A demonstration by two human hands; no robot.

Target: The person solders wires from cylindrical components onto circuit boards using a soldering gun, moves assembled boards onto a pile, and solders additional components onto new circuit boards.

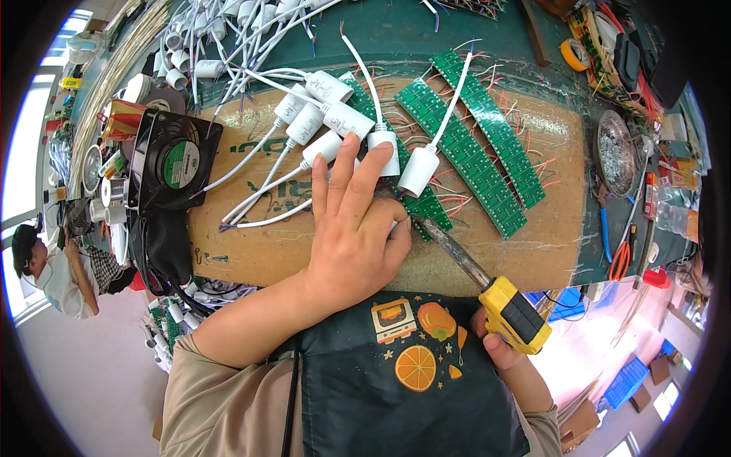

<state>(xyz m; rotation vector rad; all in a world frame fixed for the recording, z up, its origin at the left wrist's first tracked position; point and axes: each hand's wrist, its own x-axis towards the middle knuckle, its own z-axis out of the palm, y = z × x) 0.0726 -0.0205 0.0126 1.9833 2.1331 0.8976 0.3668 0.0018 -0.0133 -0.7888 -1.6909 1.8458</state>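
Taking our left hand (354, 221) as the centre of the dial, we see it palm down, its outer fingers spread and the thumb and index curled toward each other; we cannot tell whether they pinch anything. Its middle finger lies over a white cylindrical housing (384, 158) with a cable, at one o'clock. At four o'clock our right hand (496, 346) wraps round the yellow-and-black handle of a soldering iron (509, 306), whose metal shaft points to ten. The tip ends beside our left thumb, near the closest green circuit-board strip (428, 209) at three; whether they touch, we cannot tell. Another white housing (419, 172) lies tilted at two, just beyond the index finger, with two wider board strips (466, 158) farther out, bristling with red and white wires. More cabled housings (326, 146) cluster at eleven. All lie on a cardboard sheet (554, 228). A black cooling fan (173, 161) stands between nine and ten, and a round metal dish (617, 152) sits between two and three.
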